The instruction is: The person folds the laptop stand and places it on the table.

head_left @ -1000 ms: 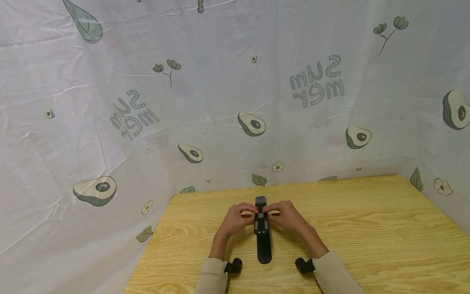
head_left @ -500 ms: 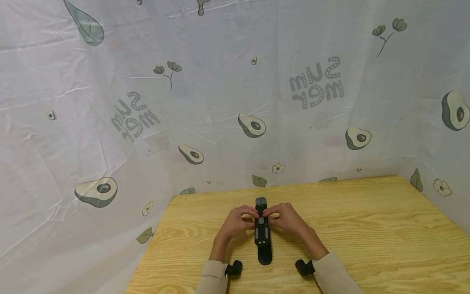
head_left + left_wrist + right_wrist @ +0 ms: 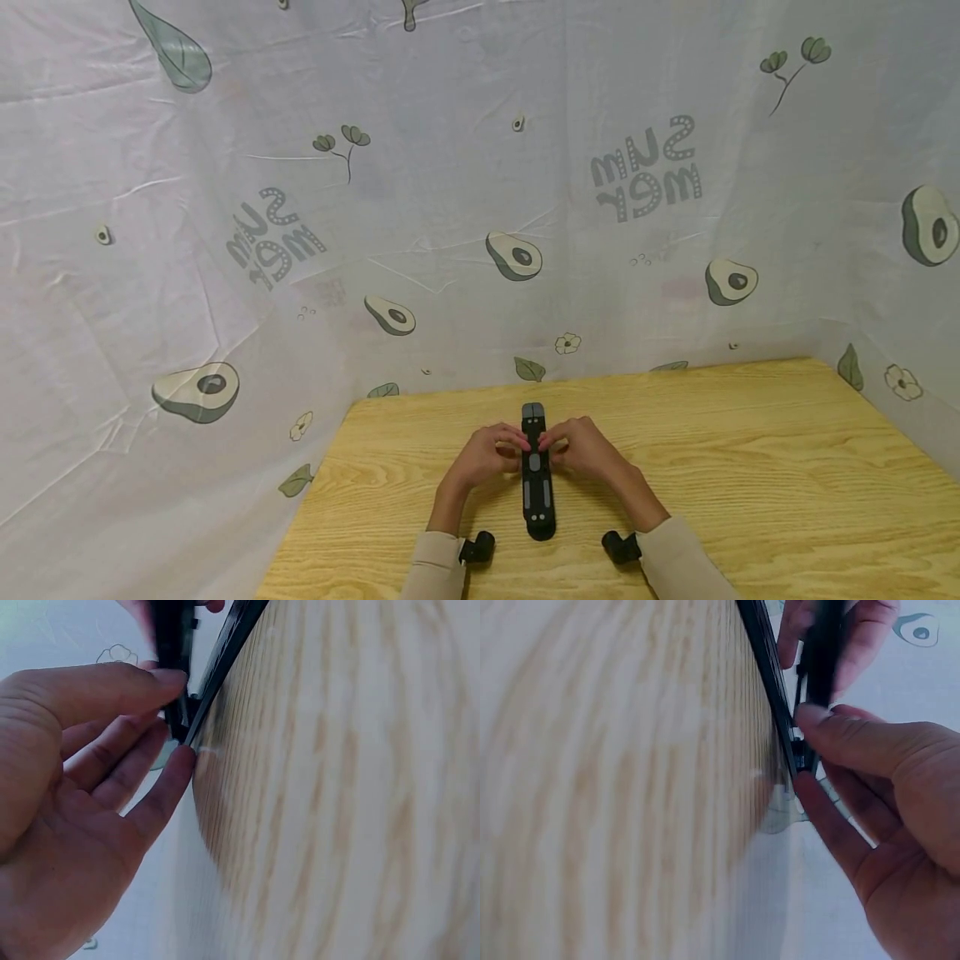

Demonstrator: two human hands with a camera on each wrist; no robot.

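A black folding stand (image 3: 536, 492) with grey pads lies lengthwise on the wooden table, pointing away from me. It has a flat base (image 3: 542, 533) and a hinged upper part. From the left side, my left hand (image 3: 482, 457) pinches the stand near its far half. Opposite it, my right hand (image 3: 588, 452) pinches the right side. In the left wrist view the thumb presses the upper part (image 3: 174, 645) while a fingertip touches the base's end. The right wrist view has the upper part (image 3: 826, 656) tilted at a narrow angle above the base, the thumb against it.
The wooden table (image 3: 750, 467) runs under both forearms. A pale sheet (image 3: 450, 183) printed with avocados and leaves hangs behind the table and along its sides. Black wrist-camera mounts (image 3: 480, 547) sit on both sleeves.
The stand's upper part has swung down toward the base, its near end coming toward me and covering most of the base. Both hands have shifted slightly toward me, keeping their pinch.
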